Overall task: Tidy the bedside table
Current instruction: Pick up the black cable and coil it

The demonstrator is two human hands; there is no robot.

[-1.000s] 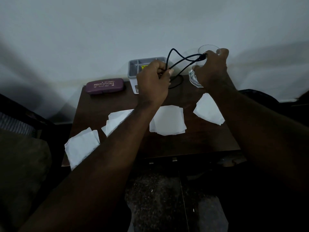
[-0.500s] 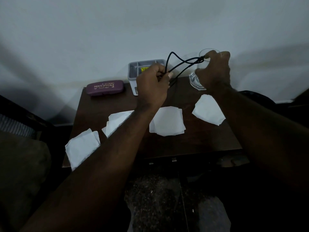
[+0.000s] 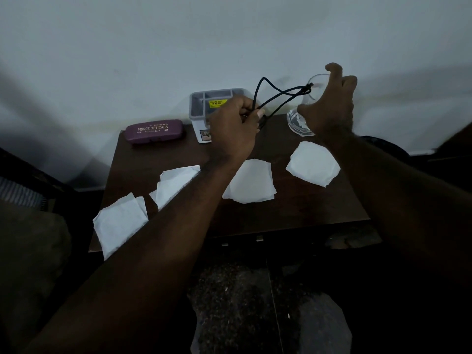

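Black cord (image 3: 278, 98), purple glasses case (image 3: 154, 131), grey organizer (image 3: 198, 111), white tissues (image 3: 313, 163), dark-brown table (image 3: 293, 213).

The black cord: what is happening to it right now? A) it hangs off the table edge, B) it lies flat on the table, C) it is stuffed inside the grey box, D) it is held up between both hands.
D: the black cord loops in the air above the table, pinched by the left hand at one end and reaching the right hand by the glass.

A home bedroom: dark bedside table (image 3: 293, 213) against a plain wall, spectacle case (image 3: 154, 131) (purple) on it.
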